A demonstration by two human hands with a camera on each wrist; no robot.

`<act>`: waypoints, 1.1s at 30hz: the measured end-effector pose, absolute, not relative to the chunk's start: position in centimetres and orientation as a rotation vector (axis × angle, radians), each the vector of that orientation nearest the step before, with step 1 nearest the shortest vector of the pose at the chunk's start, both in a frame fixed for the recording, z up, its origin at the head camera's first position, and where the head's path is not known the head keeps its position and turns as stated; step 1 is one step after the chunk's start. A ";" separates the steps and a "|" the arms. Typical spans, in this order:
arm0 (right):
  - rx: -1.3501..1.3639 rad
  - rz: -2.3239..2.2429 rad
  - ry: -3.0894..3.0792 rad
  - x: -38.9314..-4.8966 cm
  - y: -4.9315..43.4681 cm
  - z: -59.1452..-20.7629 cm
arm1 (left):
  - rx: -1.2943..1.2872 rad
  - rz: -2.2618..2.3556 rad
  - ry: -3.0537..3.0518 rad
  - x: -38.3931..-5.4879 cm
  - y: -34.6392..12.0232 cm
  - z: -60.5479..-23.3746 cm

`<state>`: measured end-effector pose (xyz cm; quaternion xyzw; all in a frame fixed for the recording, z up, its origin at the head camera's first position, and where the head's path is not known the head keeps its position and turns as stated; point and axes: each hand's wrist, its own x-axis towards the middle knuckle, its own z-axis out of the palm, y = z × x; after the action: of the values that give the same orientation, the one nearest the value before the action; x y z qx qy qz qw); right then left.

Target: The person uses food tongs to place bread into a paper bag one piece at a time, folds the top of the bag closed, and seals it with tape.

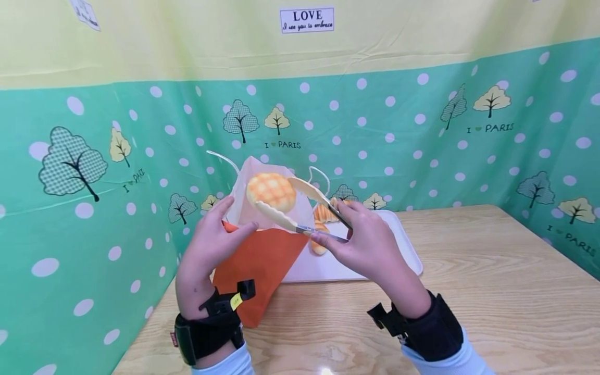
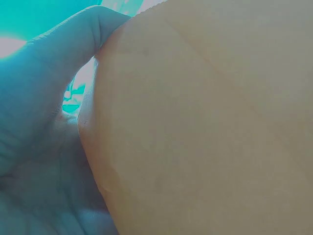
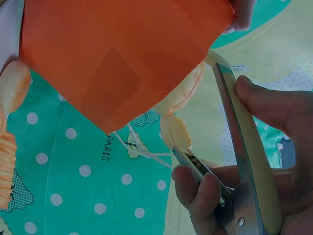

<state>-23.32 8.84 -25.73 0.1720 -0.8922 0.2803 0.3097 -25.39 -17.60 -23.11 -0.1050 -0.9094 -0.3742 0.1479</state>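
Note:
An orange paper bag [image 1: 255, 265] with a pale inside and white cord handles stands tilted at the left. At its rim my left hand [image 1: 213, 242] grips the side, with the thumb over the edge in the left wrist view. My right hand [image 1: 367, 242] holds a pair of tongs [image 1: 323, 233] with metal arms and cream tips. Those tips flank a round bun [image 1: 272, 190] with a crisscross top, right in the mouth of the bag. In the right wrist view, the bag's orange side [image 3: 122, 58] partly hides the bun [image 3: 183, 93].
Behind the bag a white tray [image 1: 405, 239] lies on the wooden table [image 1: 469, 291]. On it are a ridged bread roll [image 1: 323, 213] and a glossy bun [image 1: 320, 246], partly hidden by the tongs and right hand. A green dotted curtain [image 1: 375, 125] hangs behind and beside the table.

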 end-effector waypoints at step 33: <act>0.381 0.718 -2.371 -23.3 9.1 -25.3 | -0.267 -1.073 -2.652 -25.6 -17.7 -23.1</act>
<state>-23.31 9.13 -25.31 0.1443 -0.8987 0.2723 0.3122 -25.55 -17.66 -23.14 -0.0922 -0.9147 -0.3701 0.1336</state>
